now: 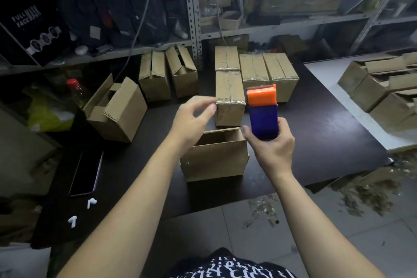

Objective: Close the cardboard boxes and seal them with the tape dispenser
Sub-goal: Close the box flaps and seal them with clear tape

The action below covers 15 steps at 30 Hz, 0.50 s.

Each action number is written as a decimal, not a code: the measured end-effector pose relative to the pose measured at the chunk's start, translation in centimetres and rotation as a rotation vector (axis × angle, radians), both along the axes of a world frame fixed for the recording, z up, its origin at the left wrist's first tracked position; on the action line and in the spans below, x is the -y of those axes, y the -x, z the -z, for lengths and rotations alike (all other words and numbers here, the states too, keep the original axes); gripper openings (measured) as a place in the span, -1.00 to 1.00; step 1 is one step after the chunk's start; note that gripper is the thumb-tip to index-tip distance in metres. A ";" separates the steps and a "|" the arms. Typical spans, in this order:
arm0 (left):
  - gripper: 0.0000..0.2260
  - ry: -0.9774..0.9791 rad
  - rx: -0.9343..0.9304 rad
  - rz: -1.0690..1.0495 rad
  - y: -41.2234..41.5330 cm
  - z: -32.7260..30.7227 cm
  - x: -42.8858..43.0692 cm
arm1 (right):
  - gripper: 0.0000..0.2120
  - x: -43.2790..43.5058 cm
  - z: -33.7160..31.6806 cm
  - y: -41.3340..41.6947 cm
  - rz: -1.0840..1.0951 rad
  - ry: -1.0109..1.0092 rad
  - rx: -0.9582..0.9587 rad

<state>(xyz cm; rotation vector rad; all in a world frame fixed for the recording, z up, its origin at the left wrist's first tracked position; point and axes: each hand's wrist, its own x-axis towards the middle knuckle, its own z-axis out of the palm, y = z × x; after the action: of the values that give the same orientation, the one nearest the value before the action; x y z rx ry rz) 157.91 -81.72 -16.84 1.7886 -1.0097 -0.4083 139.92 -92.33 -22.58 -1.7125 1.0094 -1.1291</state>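
My right hand (pixel 272 144) grips a blue and orange tape dispenser (pixel 262 110), held upright above the table. An open cardboard box (pixel 216 158) stands in front of me, its top flaps up. My left hand (pixel 191 117) hovers above that box with fingers loosely bent, its fingertips close to the near left corner of a taped box (pixel 229 99); I cannot tell whether they touch it. Three more taped boxes (pixel 255 70) stand behind it. An open box (pixel 117 108) sits at the left, and two unsealed boxes (pixel 167 72) stand behind that one.
A phone (pixel 86 172) and two white earbuds (pixel 82 212) lie at the table's (pixel 316 131) near left. More unsealed boxes (pixel 381 88) are stacked at the right on a white surface. A red-capped bottle (pixel 75 90) stands at the far left. Shelving lines the back; paper scraps litter the floor.
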 end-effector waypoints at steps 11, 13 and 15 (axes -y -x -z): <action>-0.71 -0.090 -0.150 0.359 -0.2 -8.1 0.7 | -0.51 -1.3 -0.9 0.2 -0.274 0.301 -0.056; -0.74 -0.101 -0.130 0.378 -0.1 -8.4 0.6 | -0.49 -1.4 -1.0 0.2 -0.265 0.325 -0.066; -0.85 -0.095 -0.082 0.378 0.0 -8.4 0.5 | -0.49 -1.5 -1.0 0.2 -0.254 0.340 -0.071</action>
<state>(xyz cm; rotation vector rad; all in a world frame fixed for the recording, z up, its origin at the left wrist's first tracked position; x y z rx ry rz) 157.90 -82.26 -8.42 1.6467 -1.2908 -0.7678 139.72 -90.85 -21.62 -2.0958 0.6414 -1.1247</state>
